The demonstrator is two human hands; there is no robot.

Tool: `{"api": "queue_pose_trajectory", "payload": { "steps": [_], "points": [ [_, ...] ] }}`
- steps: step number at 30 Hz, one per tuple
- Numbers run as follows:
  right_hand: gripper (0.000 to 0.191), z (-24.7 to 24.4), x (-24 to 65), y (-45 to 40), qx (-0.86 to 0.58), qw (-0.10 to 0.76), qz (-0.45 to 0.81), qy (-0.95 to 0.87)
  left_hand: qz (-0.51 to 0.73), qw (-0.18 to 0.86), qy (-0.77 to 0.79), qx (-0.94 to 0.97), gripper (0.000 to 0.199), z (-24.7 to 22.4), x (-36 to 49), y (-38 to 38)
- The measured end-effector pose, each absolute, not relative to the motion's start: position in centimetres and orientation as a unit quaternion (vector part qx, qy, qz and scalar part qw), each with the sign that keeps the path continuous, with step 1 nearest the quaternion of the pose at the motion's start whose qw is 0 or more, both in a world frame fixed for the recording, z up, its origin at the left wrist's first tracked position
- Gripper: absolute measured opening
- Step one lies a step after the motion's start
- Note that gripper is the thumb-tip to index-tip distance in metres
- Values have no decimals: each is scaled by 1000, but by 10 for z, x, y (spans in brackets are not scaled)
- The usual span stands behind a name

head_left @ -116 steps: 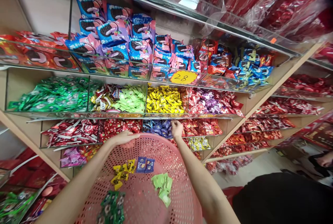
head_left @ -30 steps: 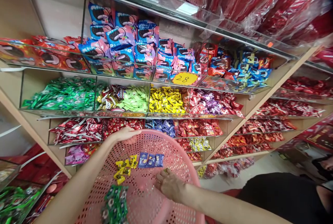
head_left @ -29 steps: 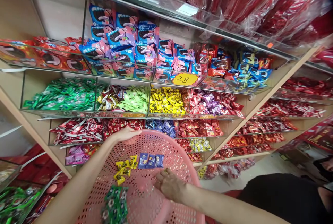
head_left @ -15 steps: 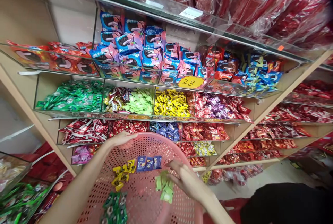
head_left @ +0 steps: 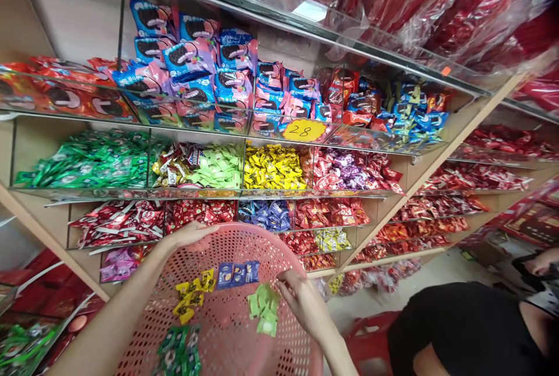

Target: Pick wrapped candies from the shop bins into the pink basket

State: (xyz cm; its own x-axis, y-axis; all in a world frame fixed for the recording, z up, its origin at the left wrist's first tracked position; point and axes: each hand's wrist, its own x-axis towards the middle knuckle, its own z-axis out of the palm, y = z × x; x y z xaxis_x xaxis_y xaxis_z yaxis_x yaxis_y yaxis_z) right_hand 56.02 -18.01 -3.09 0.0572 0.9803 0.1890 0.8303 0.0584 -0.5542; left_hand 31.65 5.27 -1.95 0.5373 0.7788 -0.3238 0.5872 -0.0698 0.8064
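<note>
A pink perforated basket (head_left: 227, 335) is tilted in front of the shelves. My left hand (head_left: 192, 235) grips its upper left rim. Inside the basket lie yellow packets (head_left: 192, 294), a row of blue-purple packets (head_left: 238, 274), light green packets (head_left: 264, 308) and dark green packets (head_left: 178, 351), in separate groups. My right hand (head_left: 301, 297) is over the basket's right side, beside the light green packets, its fingers bent; whether anything is between the fingertips cannot be made out.
Shelves hold green (head_left: 96, 158), light green (head_left: 218, 167), yellow (head_left: 274, 167) and red packets, with blue-pink cookie packs (head_left: 187, 59) above. A yellow "28" tag (head_left: 304, 130) hangs there. A person in black (head_left: 463, 329) is at lower right.
The view has shifted right, so shelves and basket appear further left. My right hand has drawn back slightly from the light green packets. More of the person at lower right shows.
</note>
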Motion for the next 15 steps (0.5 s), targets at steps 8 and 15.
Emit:
{"api": "queue_pose_trajectory", "payload": {
  "steps": [8,15],
  "points": [
    [17,-32,562,-181,-668,292,144,-670,110,499,445,736,60,-22,317,52],
    [17,-34,563,-181,-675,284,148,-665,111,492,451,737,57,-23,317,53]
  ]
}}
